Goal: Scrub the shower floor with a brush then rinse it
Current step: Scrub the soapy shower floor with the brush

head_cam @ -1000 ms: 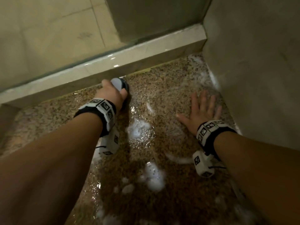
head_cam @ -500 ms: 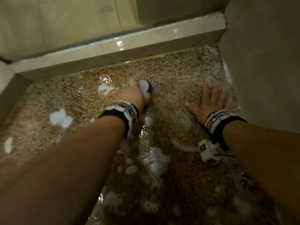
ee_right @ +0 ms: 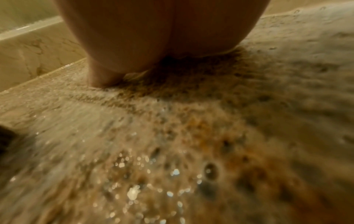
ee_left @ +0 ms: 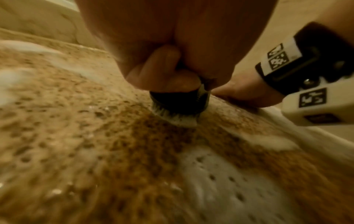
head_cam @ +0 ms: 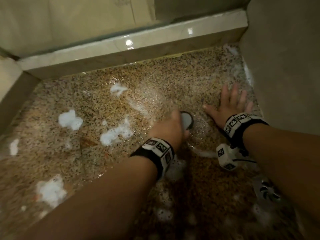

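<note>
Head view, left hand [head_cam: 168, 126]: fingers curled round the brush [head_cam: 187, 120], gripping it from above
Brush: round, grey top, dark body, pale bristles [ee_left: 180, 118] pressed down on the shower floor [head_cam: 107, 101], just left of the right hand's thumb
Right hand [head_cam: 228, 104]: flat on the wet floor, fingers spread and straight, palm down, close to the wall [head_cam: 285, 66] on the right
Left wrist view: curled fingers [ee_left: 162, 71] wrap the brush's top; bristles splay against the speckled stone
Right wrist view: heel of the palm [ee_right: 153, 45] rests on the floor; fingers hidden behind it
Shower floor: speckled brown stone, wet and shiny, with white foam patches [head_cam: 70, 119] scattered left of the brush and nearer the camera
Curb [head_cam: 121, 47]: pale glossy tile along the far edge of the floor
Drain [head_cam: 267, 192]: round metal grate, lower right, partly covered by the right forearm
Wrists: both wear black bands with white marker blocks [head_cam: 226, 155]
</note>
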Tool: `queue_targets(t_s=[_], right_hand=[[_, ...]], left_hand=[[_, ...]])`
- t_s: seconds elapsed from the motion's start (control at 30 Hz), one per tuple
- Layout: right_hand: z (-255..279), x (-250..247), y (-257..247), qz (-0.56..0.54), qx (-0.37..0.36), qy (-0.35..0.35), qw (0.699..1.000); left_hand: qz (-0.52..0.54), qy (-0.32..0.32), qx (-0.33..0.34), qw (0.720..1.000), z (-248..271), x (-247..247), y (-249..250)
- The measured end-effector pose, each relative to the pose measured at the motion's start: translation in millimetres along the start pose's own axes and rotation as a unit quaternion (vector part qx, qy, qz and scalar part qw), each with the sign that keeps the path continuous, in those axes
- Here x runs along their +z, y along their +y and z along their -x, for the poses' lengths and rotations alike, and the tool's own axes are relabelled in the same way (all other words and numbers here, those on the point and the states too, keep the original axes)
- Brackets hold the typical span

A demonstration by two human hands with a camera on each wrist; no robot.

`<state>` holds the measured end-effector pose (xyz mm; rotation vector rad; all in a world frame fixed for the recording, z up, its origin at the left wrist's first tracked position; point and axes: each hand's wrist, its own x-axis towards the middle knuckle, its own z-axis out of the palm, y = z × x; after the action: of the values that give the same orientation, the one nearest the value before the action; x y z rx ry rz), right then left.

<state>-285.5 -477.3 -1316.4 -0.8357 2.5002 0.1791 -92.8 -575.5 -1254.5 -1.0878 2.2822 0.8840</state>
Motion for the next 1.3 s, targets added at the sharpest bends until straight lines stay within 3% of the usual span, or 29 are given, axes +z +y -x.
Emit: queue_targets(t_s=[0.07,0.17,0.27,0.4,0.53,0.67,0.8,0.97,1.13,1.2,1.3], right_hand=[[-2,0,0,0.000,0.003,-0.011,1.000],[-3,-1,2,-0.002,0.002,-0.016,1.000],[-3,1,2,0.002,0.005,-0.018,1.000],[-3,1,1,0.004,0.008,-0.013,1.000],[-3,-1,0,0.005,0.008,-0.012,1.000],[-2,0,0,0.001,0.005,-0.005,1.000],[-3,3,1,-0.007,0.003,0.014,1.000],[-2,2,2,-0.007,0.002,-0.003,1.000],[-3,0,1,-0.010,0.004,-0.012,1.000],[-4,1,1,-0.004,0.006,-0.015,1.000],[-3,0,1,0.002,0.008,-0.019,1.000]], left_hand=[[0.015,0.015,-0.014,1.000,-8,-9,-12],[0.032,0.093,-0.064,0.993,-34,-51,-52],[0.027,0.166,-0.147,0.975,-58,-99,-104],[0.004,0.190,-0.228,0.955,-69,-124,-130],[0.009,0.192,-0.142,0.971,-67,-95,-83],[0.022,0.125,-0.008,0.992,-61,-40,-5],[0.004,0.077,0.019,0.997,-66,-24,22],[0.059,0.141,-0.111,0.982,-91,-81,-36],[0.092,0.212,-0.242,0.942,-82,-125,-126],[0.072,0.234,-0.263,0.933,-77,-130,-135],[0.089,0.198,-0.289,0.932,-79,-133,-107]])
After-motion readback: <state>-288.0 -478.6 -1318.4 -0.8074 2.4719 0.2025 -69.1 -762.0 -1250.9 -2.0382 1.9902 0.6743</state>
